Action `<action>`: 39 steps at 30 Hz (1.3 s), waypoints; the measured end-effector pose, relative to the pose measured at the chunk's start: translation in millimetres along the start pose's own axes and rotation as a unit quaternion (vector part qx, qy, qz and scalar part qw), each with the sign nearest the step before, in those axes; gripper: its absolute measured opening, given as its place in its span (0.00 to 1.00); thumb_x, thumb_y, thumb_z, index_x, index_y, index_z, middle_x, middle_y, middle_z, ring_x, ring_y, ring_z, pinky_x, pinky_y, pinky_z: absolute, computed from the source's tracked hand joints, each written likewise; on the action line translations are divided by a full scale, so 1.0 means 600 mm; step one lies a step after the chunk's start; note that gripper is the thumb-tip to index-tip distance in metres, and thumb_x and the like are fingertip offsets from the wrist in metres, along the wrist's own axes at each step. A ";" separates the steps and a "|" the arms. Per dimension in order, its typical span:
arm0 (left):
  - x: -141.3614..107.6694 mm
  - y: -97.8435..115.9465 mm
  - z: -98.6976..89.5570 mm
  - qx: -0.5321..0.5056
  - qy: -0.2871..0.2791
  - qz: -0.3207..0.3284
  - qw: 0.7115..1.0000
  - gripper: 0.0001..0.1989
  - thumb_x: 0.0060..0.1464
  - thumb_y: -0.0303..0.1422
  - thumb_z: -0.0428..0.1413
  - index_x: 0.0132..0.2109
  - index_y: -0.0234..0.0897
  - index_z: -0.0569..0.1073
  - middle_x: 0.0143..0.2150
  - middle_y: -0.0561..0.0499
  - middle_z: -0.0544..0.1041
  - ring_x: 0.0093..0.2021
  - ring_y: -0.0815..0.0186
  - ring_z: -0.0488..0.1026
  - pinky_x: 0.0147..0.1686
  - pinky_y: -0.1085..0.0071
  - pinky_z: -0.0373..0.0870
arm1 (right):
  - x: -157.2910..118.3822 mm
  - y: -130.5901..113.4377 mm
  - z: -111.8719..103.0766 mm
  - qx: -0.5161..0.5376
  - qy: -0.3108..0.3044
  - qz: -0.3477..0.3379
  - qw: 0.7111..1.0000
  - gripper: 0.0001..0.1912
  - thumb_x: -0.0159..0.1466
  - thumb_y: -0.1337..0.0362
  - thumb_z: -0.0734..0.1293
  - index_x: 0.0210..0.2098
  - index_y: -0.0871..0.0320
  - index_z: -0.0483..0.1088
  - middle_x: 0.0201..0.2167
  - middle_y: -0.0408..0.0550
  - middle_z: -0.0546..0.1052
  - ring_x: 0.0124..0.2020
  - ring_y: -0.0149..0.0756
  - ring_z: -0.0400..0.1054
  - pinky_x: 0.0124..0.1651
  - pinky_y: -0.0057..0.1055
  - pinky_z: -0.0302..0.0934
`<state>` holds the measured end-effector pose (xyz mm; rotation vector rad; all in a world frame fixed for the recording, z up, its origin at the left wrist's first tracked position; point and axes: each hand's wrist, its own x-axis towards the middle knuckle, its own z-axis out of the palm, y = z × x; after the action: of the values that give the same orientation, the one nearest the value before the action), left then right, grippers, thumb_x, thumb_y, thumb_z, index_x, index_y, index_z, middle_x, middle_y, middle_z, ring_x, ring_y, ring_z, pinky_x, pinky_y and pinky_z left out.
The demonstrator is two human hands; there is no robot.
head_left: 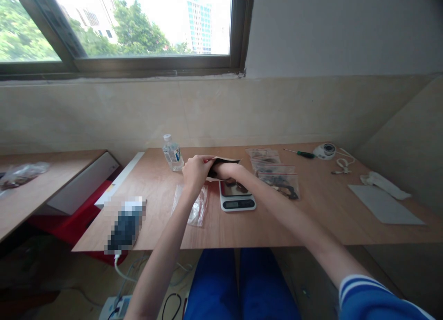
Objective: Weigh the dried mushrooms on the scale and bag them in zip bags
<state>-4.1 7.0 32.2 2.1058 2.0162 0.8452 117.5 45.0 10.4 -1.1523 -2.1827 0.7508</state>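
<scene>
My left hand (194,171) is closed on the left edge of a brown pouch (223,160) with a dark inside, its mouth held apart. My right hand (228,171) reaches into the pouch, so its fingers are hidden and I cannot see what they touch. Below the hands sits a small white digital scale (238,204) with a grey display. Something brown and shiny (241,187) shows on its pan, partly covered by my right wrist. Beside the scale, under my left forearm, lies a clear plastic bag (198,210).
A water bottle (173,154) stands behind my left hand. Several zip bags (279,181) lie right of the scale. Farther right are a screwdriver (305,154), a white dome camera (324,151) and a grey sheet (384,204). A blurred phone (125,225) lies at the left edge.
</scene>
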 end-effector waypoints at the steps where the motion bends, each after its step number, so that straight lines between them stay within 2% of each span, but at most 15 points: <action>1: 0.002 -0.001 -0.001 -0.004 -0.002 -0.002 1.000 0.15 0.54 0.45 0.50 0.44 0.53 0.77 0.39 0.52 0.80 0.40 0.61 0.76 0.37 0.71 0.67 | -0.002 -0.002 -0.008 -0.016 -0.035 0.017 0.999 0.06 0.55 0.67 0.70 0.25 0.61 0.71 0.23 0.48 0.74 0.26 0.33 0.67 0.33 0.31 0.64; 3: 0.004 -0.002 -0.004 -0.008 -0.003 -0.005 1.000 0.14 0.53 0.45 0.50 0.43 0.53 0.78 0.38 0.53 0.81 0.40 0.61 0.76 0.36 0.72 0.67 | -0.013 -0.010 -0.026 -0.062 -0.100 0.041 0.992 0.05 0.54 0.67 0.70 0.24 0.61 0.71 0.20 0.47 0.73 0.23 0.35 0.66 0.30 0.31 0.62; 6: 0.004 0.001 -0.009 -0.007 -0.001 -0.007 1.000 0.14 0.52 0.45 0.51 0.41 0.53 0.78 0.38 0.53 0.81 0.40 0.61 0.76 0.35 0.72 0.67 | -0.038 -0.031 -0.055 -0.151 -0.151 0.011 0.977 0.07 0.61 0.63 0.64 0.32 0.61 0.71 0.30 0.50 0.76 0.30 0.37 0.68 0.35 0.30 0.61; 8: 0.004 0.002 -0.013 -0.004 -0.004 -0.014 1.000 0.14 0.51 0.46 0.51 0.41 0.54 0.78 0.37 0.53 0.81 0.39 0.60 0.76 0.34 0.72 0.66 | -0.054 -0.044 -0.071 -0.194 -0.158 -0.030 0.968 0.10 0.64 0.64 0.60 0.34 0.61 0.71 0.36 0.52 0.74 0.36 0.37 0.68 0.38 0.29 0.60; 11: 0.007 0.003 -0.018 -0.004 -0.014 -0.023 1.000 0.15 0.50 0.47 0.52 0.40 0.54 0.79 0.36 0.53 0.81 0.39 0.60 0.76 0.33 0.72 0.66 | -0.070 -0.050 -0.084 -0.195 -0.121 -0.065 0.971 0.11 0.66 0.66 0.57 0.34 0.62 0.70 0.39 0.52 0.71 0.39 0.36 0.66 0.41 0.29 0.58; 15: 0.013 0.004 -0.020 -0.002 -0.022 -0.021 1.000 0.15 0.50 0.47 0.51 0.40 0.53 0.79 0.36 0.52 0.81 0.38 0.60 0.76 0.33 0.72 0.66 | -0.078 -0.036 -0.083 -0.162 -0.073 -0.080 0.981 0.11 0.66 0.66 0.57 0.32 0.61 0.69 0.37 0.49 0.68 0.37 0.33 0.64 0.41 0.28 0.58; 23: 0.019 0.007 -0.021 0.010 -0.023 -0.027 0.999 0.14 0.50 0.44 0.52 0.41 0.52 0.79 0.36 0.51 0.81 0.39 0.60 0.76 0.34 0.72 0.66 | -0.089 -0.027 -0.089 -0.092 0.045 -0.094 0.990 0.08 0.64 0.73 0.58 0.33 0.62 0.68 0.36 0.50 0.69 0.39 0.33 0.64 0.44 0.30 0.58; 28: 0.029 0.004 -0.018 0.021 -0.016 -0.024 0.999 0.15 0.50 0.46 0.52 0.40 0.52 0.79 0.35 0.51 0.81 0.38 0.59 0.76 0.33 0.72 0.67 | -0.105 -0.025 -0.104 -0.017 0.094 -0.102 0.990 0.09 0.64 0.68 0.58 0.34 0.61 0.69 0.36 0.49 0.70 0.39 0.34 0.65 0.45 0.31 0.59; 32: 0.041 -0.004 -0.016 0.016 -0.006 -0.028 0.999 0.16 0.50 0.48 0.51 0.41 0.51 0.79 0.36 0.50 0.81 0.38 0.59 0.76 0.33 0.71 0.67 | -0.133 0.000 -0.122 0.130 0.091 -0.073 0.985 0.13 0.66 0.59 0.57 0.40 0.61 0.68 0.37 0.49 0.73 0.39 0.34 0.68 0.45 0.32 0.61; 34: 0.045 -0.007 -0.017 0.010 -0.001 -0.030 0.999 0.16 0.50 0.48 0.51 0.41 0.52 0.79 0.37 0.51 0.81 0.38 0.59 0.76 0.33 0.70 0.68 | -0.149 0.025 -0.129 0.166 0.086 -0.045 0.981 0.16 0.65 0.56 0.58 0.41 0.61 0.68 0.37 0.49 0.74 0.39 0.34 0.69 0.45 0.32 0.61; 36: 0.048 -0.009 -0.019 0.009 0.004 -0.034 0.999 0.16 0.50 0.48 0.51 0.41 0.52 0.78 0.37 0.50 0.81 0.38 0.58 0.76 0.34 0.70 0.68 | -0.159 0.056 -0.130 0.155 0.084 -0.007 0.984 0.16 0.65 0.56 0.58 0.41 0.61 0.69 0.37 0.50 0.75 0.38 0.35 0.69 0.43 0.31 0.61; 39: 0.047 -0.007 -0.018 0.011 0.012 -0.034 0.999 0.16 0.50 0.47 0.51 0.41 0.52 0.78 0.37 0.50 0.81 0.39 0.57 0.76 0.34 0.69 0.68 | -0.156 0.102 -0.116 0.044 0.083 0.059 0.994 0.12 0.65 0.62 0.58 0.37 0.62 0.70 0.37 0.51 0.75 0.38 0.36 0.68 0.42 0.30 0.60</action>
<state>-13.6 30.8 48.6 2.0344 2.1070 0.8451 243.5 9.5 -4.0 -1.2606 -1.9400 0.7632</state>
